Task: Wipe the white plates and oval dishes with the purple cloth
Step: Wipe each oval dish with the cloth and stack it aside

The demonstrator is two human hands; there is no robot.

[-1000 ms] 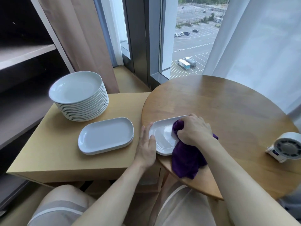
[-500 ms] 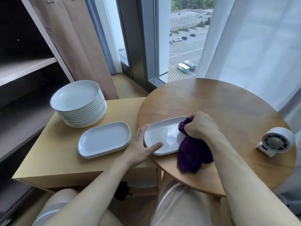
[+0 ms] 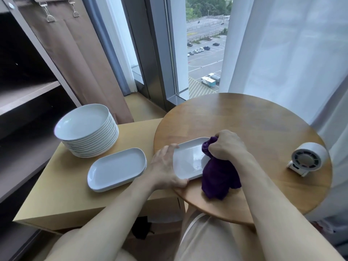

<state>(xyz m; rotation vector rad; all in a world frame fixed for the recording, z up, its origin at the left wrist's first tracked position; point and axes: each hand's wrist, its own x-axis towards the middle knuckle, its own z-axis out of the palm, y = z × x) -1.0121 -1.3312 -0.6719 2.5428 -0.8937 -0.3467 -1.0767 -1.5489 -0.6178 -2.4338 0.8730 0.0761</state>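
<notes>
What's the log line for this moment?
left hand: holds oval dish | right hand: grips purple cloth on dish | place: round table

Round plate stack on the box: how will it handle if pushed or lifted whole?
Probably heavy to lift whole: the plate stack holds about a dozen plates. Pushed near the top, the glossy plates would likely slide over one another rather than move as one. Likely fragile if it goes over, and it stands close to the left edge of the box.

Oval dish (image 3: 188, 162) right end hidden under purple cloth (image 3: 218, 176) and right hand (image 3: 228, 146).
</notes>
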